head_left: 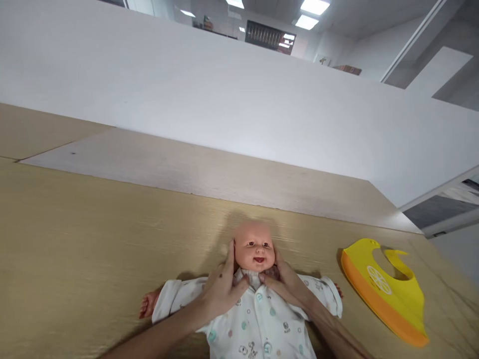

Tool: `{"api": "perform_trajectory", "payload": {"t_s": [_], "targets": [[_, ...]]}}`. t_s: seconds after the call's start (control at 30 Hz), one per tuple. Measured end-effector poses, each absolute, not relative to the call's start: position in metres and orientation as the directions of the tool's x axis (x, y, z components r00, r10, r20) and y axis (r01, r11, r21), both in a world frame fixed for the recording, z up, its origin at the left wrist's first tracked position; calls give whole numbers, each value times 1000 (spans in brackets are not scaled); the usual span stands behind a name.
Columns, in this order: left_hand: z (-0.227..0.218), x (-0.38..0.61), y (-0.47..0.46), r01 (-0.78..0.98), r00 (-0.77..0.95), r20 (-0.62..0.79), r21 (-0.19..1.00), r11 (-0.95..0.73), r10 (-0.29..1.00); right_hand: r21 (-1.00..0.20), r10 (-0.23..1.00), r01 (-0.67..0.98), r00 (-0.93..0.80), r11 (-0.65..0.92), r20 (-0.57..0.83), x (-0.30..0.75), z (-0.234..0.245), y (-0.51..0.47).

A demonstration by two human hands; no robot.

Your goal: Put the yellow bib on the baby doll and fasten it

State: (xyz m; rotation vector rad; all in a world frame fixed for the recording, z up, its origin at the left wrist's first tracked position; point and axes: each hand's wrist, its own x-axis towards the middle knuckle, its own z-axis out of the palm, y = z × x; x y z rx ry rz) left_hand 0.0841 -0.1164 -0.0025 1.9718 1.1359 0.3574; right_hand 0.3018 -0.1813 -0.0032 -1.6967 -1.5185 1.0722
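Observation:
A baby doll [254, 247] lies on its back on the wooden table [93, 239], head toward the far side, arms spread. It wears a white romper [258, 319] with small coloured prints. My left hand [220, 289] rests on the doll's shoulder beside its cheek, fingers at the romper's collar. My right hand [286, 281] lies on the other shoulder, fingertips pinching the collar under the chin. Both hands touch the neck opening of the garment.
A yellow silicone bib [385, 289] with an orange edge lies on the table to the right of the doll. A white partition wall [224, 99] rises behind the table. The table's right end borders a grey floor.

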Motion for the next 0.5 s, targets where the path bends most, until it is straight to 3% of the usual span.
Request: {"api": "perform_trajectory", "payload": {"t_s": [0.3, 0.5], "targets": [[9, 88, -80, 586, 524, -224, 795, -157, 822, -893, 992, 433, 33, -124, -122, 293, 5, -145], [3, 93, -36, 514, 521, -162, 844, -156, 838, -917, 995, 386, 21, -102, -102, 296, 2, -106]]}}
